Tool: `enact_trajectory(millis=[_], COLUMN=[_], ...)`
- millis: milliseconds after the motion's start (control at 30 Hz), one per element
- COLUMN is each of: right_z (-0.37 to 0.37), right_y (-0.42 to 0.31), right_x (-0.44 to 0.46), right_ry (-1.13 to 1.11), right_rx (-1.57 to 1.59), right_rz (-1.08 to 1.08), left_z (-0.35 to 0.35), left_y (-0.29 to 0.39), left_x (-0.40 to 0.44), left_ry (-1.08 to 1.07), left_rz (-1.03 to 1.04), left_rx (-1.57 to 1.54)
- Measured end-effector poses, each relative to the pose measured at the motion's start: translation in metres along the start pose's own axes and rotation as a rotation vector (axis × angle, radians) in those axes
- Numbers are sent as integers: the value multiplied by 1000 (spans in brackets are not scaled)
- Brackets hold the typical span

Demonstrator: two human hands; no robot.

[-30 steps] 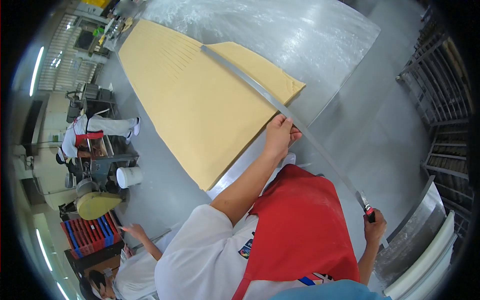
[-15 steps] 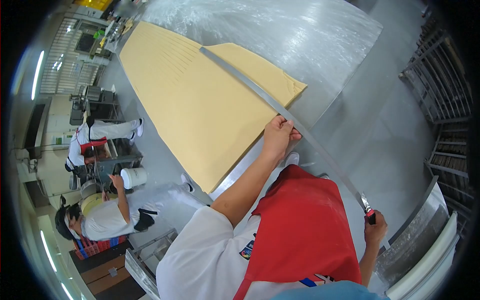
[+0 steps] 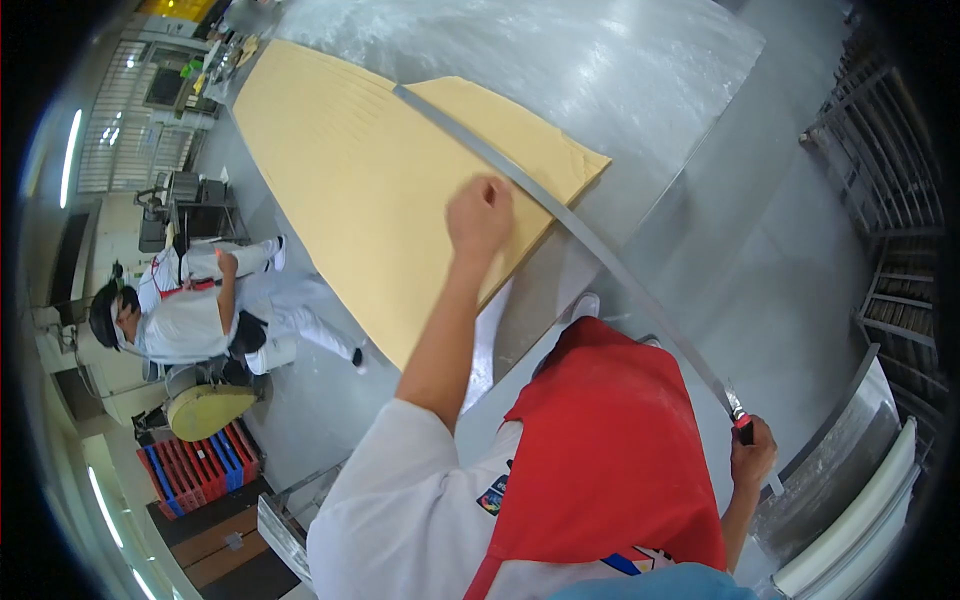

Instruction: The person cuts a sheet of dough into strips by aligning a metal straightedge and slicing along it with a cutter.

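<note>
A large pale-yellow sheet, apparently dough (image 3: 350, 190), lies on the metal table, with several thin parallel lines across its far part. A long metal straightedge (image 3: 600, 250) crosses it diagonally, its near end reaching out past the table beside my right hand. Closed around the red-and-black handle of a box cutter (image 3: 742, 428) is my right hand (image 3: 752, 455); the blade rests along the straightedge, and I cannot tell whether the hand grips that too. My left hand (image 3: 480, 215) is curled and slightly blurred over the sheet, left of the straightedge, with nothing visible in it.
Metal racks (image 3: 880, 150) stand at the right, with a steel panel and white rolls (image 3: 850, 510) below them. At the left are a co-worker (image 3: 190, 325), a yellow-filled bowl (image 3: 210, 408) and red and blue crates (image 3: 200, 465). Another person stands partly hidden behind.
My left hand has left the straightedge and moved up and left over the sheet. The right hand stays nearly still. The co-worker at left has stepped away from the bowl.
</note>
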State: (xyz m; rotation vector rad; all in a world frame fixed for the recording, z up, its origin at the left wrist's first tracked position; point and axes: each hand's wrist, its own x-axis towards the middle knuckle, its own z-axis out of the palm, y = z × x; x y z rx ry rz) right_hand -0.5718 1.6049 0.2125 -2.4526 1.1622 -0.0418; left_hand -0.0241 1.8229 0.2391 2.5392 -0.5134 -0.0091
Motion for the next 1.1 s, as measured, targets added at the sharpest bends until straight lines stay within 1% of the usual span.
enact_trajectory(millis=[100, 133, 200, 333, 400, 467, 600, 700, 800, 900, 933, 1100], right_z=[-1, 1, 5, 4, 1, 1, 0, -3, -6, -7, -6, -2], right_y=[-1, 2, 5, 3, 0, -1, -8, -13, -10, -10, -11, -11], right_x=[3, 3, 4, 2, 0, 0, 1, 0, -3, -2, 0, 1], right_ry=[-44, -44, -43, 3, 7, 15, 6, 17, 51, 32, 47, 37], right_rx=[16, 5, -6, -11, -13, 7, 11, 23, 53, 1, 4, 12], right_rz=[-4, -4, -2, 5, 12, -14, 9, 19, 11, 44, 22, 22], left_z=[0, 0, 5, 5, 10, 14, 15, 17, 10, 4, 4, 5], left_y=[-28, -27, -25, -28, -34, -36, -38, -52, -48, -42, -42, -39], left_x=[56, 66, 81, 90, 89, 90, 92, 99, 101, 100, 100, 99], left_ry=[73, 80, -133, -213, -163, -163, -164, -184, -217, -225, -228, -204], left_rz=[189, 187, 57, 1, -16, -18, -23, -12, -29, -41, -35, -43], left_rx=[193, 194, 394, 390, 371, 369, 356, 351, 369, 366, 367, 393])
